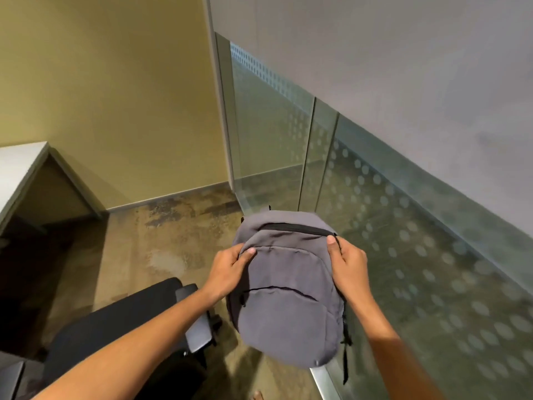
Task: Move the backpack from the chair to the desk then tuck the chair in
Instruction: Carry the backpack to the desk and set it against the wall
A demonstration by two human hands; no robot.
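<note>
Left hand (230, 265) and right hand (347, 262) grip the grey backpack (288, 290) by its sides; no readable label.

A yellow wall (115, 82) meets a mottled brown floor (178, 226) — to the right, a frosted, dotted glass partition (403, 226) stands below a grey wall (375, 53).

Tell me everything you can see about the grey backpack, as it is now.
The backpack is grey soft fabric with black zippers: one near the top and two curved seams on the front pockets. All look closed. It is held in the air, front toward the camera, top away. The left hand and right hand grip its upper sides. Black straps hang at its right.
</note>
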